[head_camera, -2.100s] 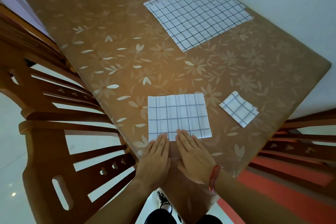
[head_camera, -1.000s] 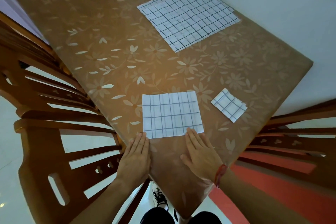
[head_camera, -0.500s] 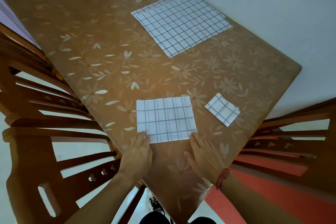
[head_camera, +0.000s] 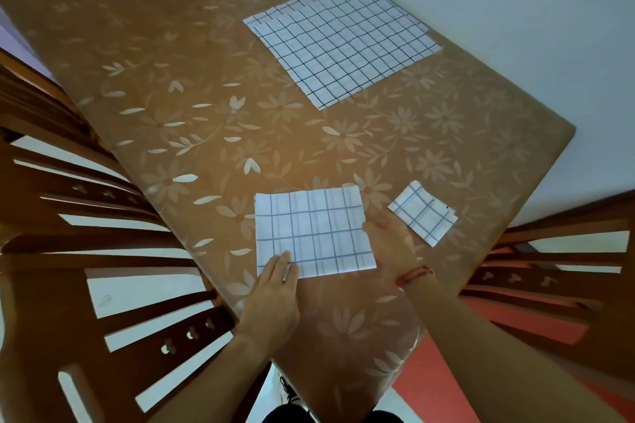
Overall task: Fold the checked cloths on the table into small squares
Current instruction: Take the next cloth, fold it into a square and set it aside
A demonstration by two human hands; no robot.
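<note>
Reaches over the near corner of the tabletop [head_camera: 165, 86] with both arms. Presses the left hand [head_camera: 275, 288] flat on the near left corner of a part-folded checked cloth [head_camera: 312, 230] — fingers straight and together, gripping nothing. Lays the right hand [head_camera: 388, 244] along that cloth's right edge, fingers stretched out rather than curled; too blurred to tell whether touching the cloth or only beside it. Wears a red string [head_camera: 414, 274] at the right wrist. Hands apart, with the cloth's width between them. Just right of the right hand, on the same tabletop, a small folded square [head_camera: 424, 213] of the same check, turned at an angle and clear of the bigger piece. Farther off, toward the far right edge by the pale wall [head_camera: 515, 10], a large cloth [head_camera: 340, 41] spread open and flat — well apart from the other two. To the sides, a slatted wooden chair [head_camera: 41, 302] on the left, a second chair [head_camera: 567, 220] on the right, above a red floor [head_camera: 422, 388].
</note>
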